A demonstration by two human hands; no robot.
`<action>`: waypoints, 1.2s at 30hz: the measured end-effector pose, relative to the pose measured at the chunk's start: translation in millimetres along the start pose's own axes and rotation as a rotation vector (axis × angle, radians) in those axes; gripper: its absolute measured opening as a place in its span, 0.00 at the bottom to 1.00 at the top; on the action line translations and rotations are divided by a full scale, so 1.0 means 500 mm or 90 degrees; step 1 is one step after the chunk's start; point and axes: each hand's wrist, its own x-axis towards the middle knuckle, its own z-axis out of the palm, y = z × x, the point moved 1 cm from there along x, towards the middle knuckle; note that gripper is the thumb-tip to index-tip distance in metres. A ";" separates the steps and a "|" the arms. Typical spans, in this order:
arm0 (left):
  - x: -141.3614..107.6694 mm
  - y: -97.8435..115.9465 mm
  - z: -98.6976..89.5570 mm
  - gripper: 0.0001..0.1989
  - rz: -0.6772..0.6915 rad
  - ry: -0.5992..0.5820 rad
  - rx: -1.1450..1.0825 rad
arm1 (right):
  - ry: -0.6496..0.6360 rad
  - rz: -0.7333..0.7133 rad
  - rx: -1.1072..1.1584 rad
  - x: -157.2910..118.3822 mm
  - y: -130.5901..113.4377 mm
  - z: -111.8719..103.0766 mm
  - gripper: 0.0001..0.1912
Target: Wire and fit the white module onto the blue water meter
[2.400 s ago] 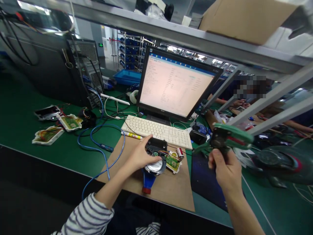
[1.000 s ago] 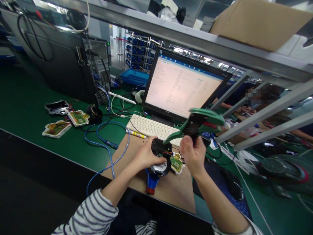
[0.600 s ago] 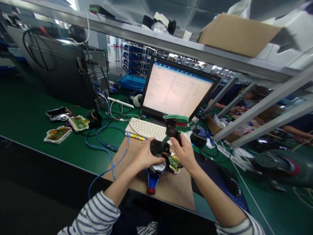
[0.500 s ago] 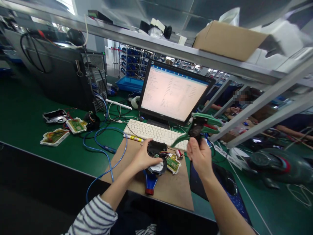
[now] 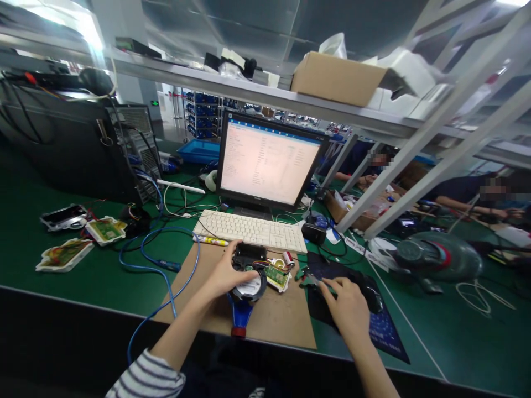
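My left hand (image 5: 224, 272) grips a water meter with a blue body (image 5: 241, 314), its thumb across the round dark register. A red cap (image 5: 238, 331) sits on the near end of the body. An open black housing (image 5: 250, 254) adjoins the register at its far side. Thin wires run from there to a green circuit board (image 5: 277, 276) in a white frame. Beside it is a small red-and-white cylinder (image 5: 288, 258). My right hand (image 5: 348, 305) is open, fingers stretched out, its fingertips at the green wire stripper (image 5: 307, 280) lying by the mouse pad; part of the tool is hidden.
A brown board (image 5: 282, 318) lies under the meter. Behind it are a white keyboard (image 5: 249, 228), a yellow marker (image 5: 211, 241) and a monitor (image 5: 269, 160). Blue cable (image 5: 166, 284) loops at left, near other boards (image 5: 105, 229). A mouse (image 5: 371, 293) rests at right. Co-workers sit beyond the posts.
My right hand has lowered the wire stripper from the air to the mouse pad area and loosened its fingers. My left hand stays on the water meter. The view has shifted right.
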 end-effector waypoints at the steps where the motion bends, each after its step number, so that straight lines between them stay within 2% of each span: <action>1: -0.005 0.002 0.001 0.42 -0.003 0.002 0.009 | -0.024 -0.003 0.053 0.015 -0.020 0.004 0.20; 5: -0.024 0.000 0.000 0.43 -0.016 0.014 -0.002 | -0.216 -0.016 0.257 0.075 -0.093 0.044 0.14; 8: -0.032 -0.006 -0.003 0.44 -0.008 0.027 0.021 | -0.246 -0.011 0.288 0.099 -0.112 0.074 0.08; 13: -0.027 0.020 0.004 0.45 0.074 0.084 0.261 | -0.276 0.052 0.410 0.096 -0.096 0.099 0.04; 15: -0.016 0.045 0.013 0.35 0.134 0.060 0.337 | -0.291 0.097 0.479 0.089 -0.092 0.107 0.04; 17: -0.001 0.067 0.021 0.16 0.181 0.013 0.369 | -0.301 0.144 0.550 0.081 -0.093 0.115 0.05; 19: 0.016 0.080 0.023 0.03 0.195 -0.009 0.316 | -0.297 0.182 0.620 0.076 -0.094 0.115 0.07; 22: 0.038 0.076 0.011 0.04 0.143 0.042 0.086 | -0.266 0.211 0.700 0.074 -0.092 0.095 0.15; 25: 0.047 0.049 0.000 0.07 0.043 0.115 -0.123 | -0.177 0.216 0.762 0.082 -0.097 0.057 0.22; 28: 0.047 0.014 -0.001 0.10 -0.022 0.158 -0.208 | -0.013 0.117 0.707 0.093 -0.125 0.012 0.19; 31: 0.045 -0.017 -0.001 0.14 -0.068 0.188 -0.286 | 0.116 -0.070 0.585 0.093 -0.174 -0.020 0.12; 36: 0.040 -0.048 -0.015 0.21 -0.099 0.207 -0.411 | 0.205 -0.348 0.359 0.066 -0.243 -0.028 0.14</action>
